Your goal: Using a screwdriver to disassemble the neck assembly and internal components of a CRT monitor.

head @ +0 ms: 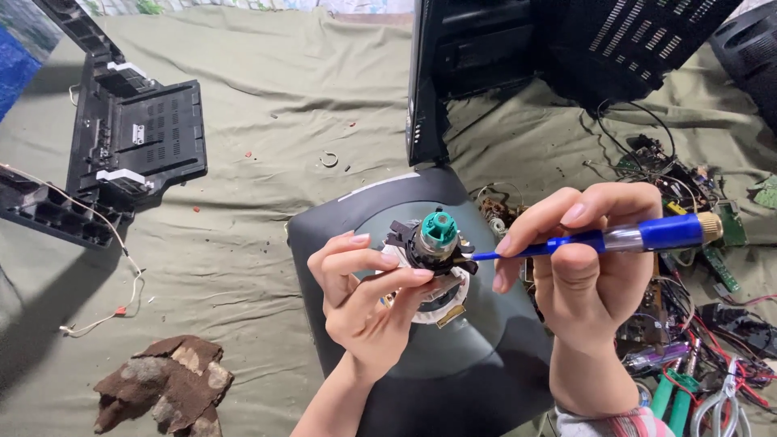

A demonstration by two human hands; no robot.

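Right hand [587,267] grips blue screwdriver [615,237] closed.

The tube [453,324] is laid on the cloth [267,121], and every place is given from it. The round part [433,243] is held just above it, between the left hand [368,295] and the screwdriver [599,239] in the right hand [587,259]. The panel [133,137] is found far left, the rag [166,384] left and nearer, the casing [469,57] behind, the circuit boards [688,194] to the right.
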